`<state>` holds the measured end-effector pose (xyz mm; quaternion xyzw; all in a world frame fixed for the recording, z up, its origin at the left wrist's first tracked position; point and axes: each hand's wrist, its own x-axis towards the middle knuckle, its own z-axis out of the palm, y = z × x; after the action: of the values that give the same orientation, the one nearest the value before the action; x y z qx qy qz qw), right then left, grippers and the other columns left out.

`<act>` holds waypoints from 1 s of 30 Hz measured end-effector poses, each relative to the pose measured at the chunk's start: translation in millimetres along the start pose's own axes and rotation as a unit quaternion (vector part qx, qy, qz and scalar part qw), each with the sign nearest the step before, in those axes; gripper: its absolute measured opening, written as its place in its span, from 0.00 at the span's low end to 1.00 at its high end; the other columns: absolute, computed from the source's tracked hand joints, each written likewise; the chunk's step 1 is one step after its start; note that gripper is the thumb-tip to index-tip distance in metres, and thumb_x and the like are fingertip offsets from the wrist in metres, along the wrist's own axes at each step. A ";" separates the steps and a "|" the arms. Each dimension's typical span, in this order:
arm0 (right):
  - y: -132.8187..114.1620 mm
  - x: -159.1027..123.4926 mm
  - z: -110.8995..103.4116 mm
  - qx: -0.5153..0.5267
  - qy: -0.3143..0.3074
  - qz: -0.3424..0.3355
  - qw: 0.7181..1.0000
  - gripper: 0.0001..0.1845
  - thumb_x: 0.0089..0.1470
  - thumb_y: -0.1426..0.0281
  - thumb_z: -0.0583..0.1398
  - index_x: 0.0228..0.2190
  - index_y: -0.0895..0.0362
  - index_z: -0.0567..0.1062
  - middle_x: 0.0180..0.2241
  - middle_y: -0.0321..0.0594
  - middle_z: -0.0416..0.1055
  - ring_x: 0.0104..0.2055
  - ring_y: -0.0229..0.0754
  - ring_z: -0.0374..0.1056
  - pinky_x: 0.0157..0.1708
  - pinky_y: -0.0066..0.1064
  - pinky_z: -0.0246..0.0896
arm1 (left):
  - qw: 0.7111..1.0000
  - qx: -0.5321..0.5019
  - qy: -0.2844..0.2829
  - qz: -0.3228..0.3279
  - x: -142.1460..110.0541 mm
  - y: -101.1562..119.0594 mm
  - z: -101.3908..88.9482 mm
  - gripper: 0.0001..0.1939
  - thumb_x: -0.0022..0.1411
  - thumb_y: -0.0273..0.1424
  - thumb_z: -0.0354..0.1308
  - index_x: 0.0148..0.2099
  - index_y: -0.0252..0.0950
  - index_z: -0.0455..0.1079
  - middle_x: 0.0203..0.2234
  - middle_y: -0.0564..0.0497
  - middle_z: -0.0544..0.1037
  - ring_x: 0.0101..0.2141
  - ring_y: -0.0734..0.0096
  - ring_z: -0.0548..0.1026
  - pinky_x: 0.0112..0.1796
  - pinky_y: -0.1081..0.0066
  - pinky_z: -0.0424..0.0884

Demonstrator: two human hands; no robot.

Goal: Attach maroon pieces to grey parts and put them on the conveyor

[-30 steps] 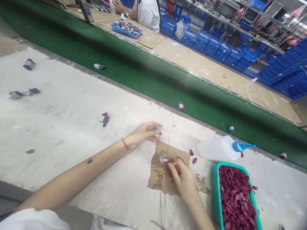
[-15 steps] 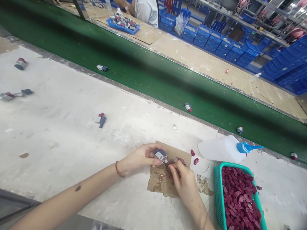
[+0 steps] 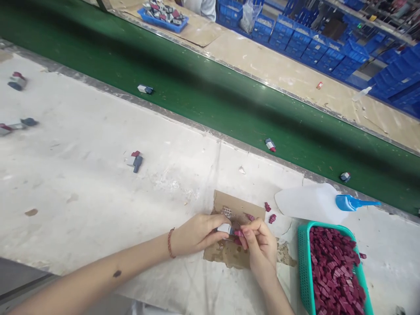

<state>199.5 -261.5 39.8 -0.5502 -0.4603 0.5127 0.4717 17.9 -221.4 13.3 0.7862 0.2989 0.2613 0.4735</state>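
Note:
My left hand [image 3: 197,232] pinches a small grey-and-blue plastic part [image 3: 225,228] over a glue-stained piece of cardboard [image 3: 229,256]. My right hand [image 3: 262,245] pinches a small dark red piece [image 3: 239,233] and presses it against the end of that part. Both hands meet above the cardboard, fingers closed. A patch of wet glue [image 3: 226,212] glistens on the cardboard just beyond the hands. Two loose red pieces [image 3: 269,212] lie to the right of the cardboard.
A teal basket [image 3: 303,262] full of dark red pieces stands at right, a white glue bottle with blue nozzle [image 3: 311,203] lying behind it. Finished parts [image 3: 135,160] lie on the white table and ride the green conveyor belt [image 3: 197,96]. Another person sits across, by a blue tray [image 3: 162,15].
My left hand pulled back from the table's far side with the grey part to the cardboard. My right hand lifted a red piece from the glue and joined it to the part.

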 end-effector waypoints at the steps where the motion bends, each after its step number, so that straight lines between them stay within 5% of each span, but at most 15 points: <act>1: 0.5 0.0 0.7 -0.002 -0.002 0.001 1.000 0.21 0.59 0.54 0.59 0.23 0.54 0.66 0.15 0.28 0.59 0.17 0.33 0.54 0.19 0.25 0.53 | 1.000 0.007 0.002 0.008 -0.3 -0.7 0.7 0.24 0.73 0.46 0.36 0.43 0.34 0.67 0.29 0.48 0.76 0.26 0.70 0.73 0.28 0.74 0.67; 8: 5.1 -0.4 4.2 0.001 -0.012 0.008 1.000 0.20 0.60 0.55 0.59 0.23 0.54 0.65 0.15 0.28 0.58 0.17 0.32 0.52 0.18 0.25 0.51 | 0.997 0.054 0.016 0.056 0.2 -0.9 1.3 0.24 0.74 0.44 0.35 0.43 0.33 0.66 0.27 0.49 0.77 0.24 0.71 0.74 0.26 0.74 0.67; 23: 8.4 -7.1 9.6 -0.100 -0.022 -0.013 0.995 0.18 0.63 0.59 0.55 0.24 0.54 0.65 0.18 0.31 0.64 0.19 0.34 0.58 0.19 0.26 0.52 | 0.990 0.134 -0.002 0.048 -1.4 -1.7 6.1 0.28 0.74 0.44 0.32 0.39 0.33 0.67 0.28 0.46 0.78 0.27 0.66 0.77 0.28 0.71 0.69; 30: 3.4 -3.3 1.6 -0.301 -0.076 -0.179 0.934 0.20 0.67 0.67 0.47 0.22 0.53 0.63 0.19 0.34 0.62 0.22 0.39 0.59 0.24 0.30 0.51 | 0.993 0.110 -0.005 0.048 -0.4 -0.1 3.9 0.29 0.73 0.47 0.30 0.37 0.35 0.66 0.20 0.51 0.74 0.20 0.70 0.72 0.24 0.73 0.63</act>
<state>197.8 -265.1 36.8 -0.5344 -0.7182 0.2974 0.3319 20.3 -223.9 11.5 0.8486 0.2851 0.2452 0.3721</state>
